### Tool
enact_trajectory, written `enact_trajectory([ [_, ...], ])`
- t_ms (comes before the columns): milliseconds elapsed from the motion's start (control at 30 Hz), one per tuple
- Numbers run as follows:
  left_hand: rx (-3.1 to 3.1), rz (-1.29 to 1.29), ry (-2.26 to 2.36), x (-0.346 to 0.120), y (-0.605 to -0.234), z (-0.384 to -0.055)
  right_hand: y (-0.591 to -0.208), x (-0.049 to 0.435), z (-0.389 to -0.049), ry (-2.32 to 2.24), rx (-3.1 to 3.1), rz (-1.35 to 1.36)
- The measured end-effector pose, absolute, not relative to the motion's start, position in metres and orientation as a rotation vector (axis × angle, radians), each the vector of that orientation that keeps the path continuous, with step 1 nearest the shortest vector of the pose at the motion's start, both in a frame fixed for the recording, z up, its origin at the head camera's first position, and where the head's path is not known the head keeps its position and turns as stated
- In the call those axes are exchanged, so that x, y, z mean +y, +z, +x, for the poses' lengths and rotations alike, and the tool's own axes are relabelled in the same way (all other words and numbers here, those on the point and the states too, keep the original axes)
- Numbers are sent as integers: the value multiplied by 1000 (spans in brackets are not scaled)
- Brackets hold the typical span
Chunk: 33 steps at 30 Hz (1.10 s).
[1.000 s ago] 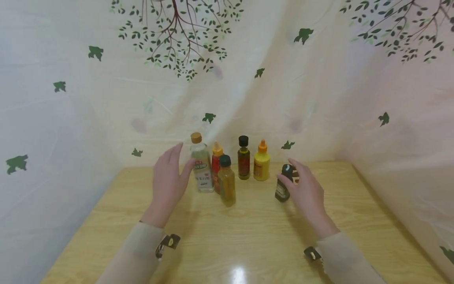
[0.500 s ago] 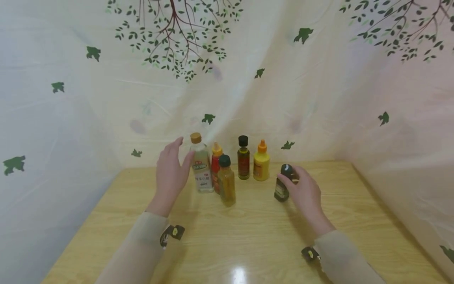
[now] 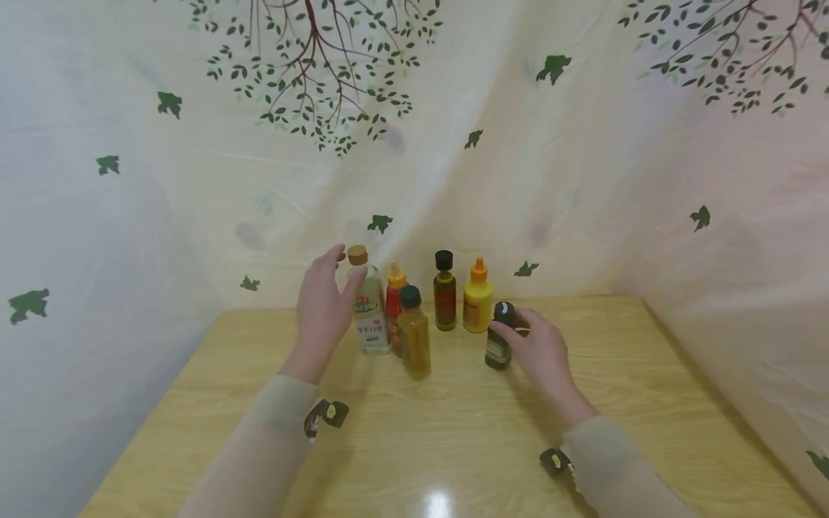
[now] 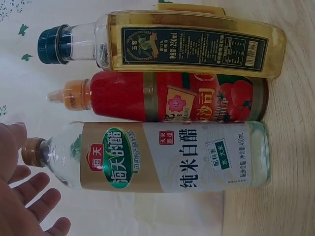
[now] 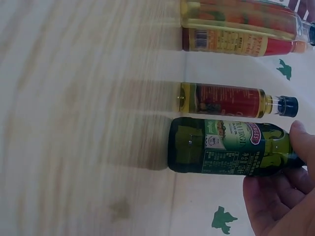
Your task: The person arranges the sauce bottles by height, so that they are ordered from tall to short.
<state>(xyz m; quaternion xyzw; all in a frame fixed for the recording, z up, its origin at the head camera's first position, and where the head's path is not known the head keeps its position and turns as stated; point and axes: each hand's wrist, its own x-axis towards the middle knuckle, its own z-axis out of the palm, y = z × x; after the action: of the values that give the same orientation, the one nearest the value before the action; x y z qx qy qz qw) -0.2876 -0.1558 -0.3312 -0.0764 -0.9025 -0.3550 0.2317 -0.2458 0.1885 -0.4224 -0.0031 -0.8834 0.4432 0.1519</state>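
Green-glass olive oil bottle (image 3: 497,355), front-right of the yellow squeeze bottle (image 3: 478,307): we note the right hand (image 3: 542,352) grasping its neck, left hand (image 3: 321,308) unclenched; we judge a positioning step, next requiring controlled upright release

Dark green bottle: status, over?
Right hand grips dark green bottle near its top. Left hand beside vinegar bottle, contact unclear. Yellow bottle close behind green one.

Soft light, white glare on the near tabletop (image 3: 414,453), dimmer wrist views
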Motion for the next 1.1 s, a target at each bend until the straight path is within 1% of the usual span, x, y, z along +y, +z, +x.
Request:
enact_trajectory([
  [300, -2456, -174, -1051, -146, -333, -295, -425, 188, -243, 1293, -2561, 50],
  [567, -2403, -100, -1022, -141, -340, -303, -425, 191, -243, 1297, -2566, 66],
  [1100, -2340, -125, -1022, -145, -334, -290, -423, 194, -243, 1287, -2586, 65],
])
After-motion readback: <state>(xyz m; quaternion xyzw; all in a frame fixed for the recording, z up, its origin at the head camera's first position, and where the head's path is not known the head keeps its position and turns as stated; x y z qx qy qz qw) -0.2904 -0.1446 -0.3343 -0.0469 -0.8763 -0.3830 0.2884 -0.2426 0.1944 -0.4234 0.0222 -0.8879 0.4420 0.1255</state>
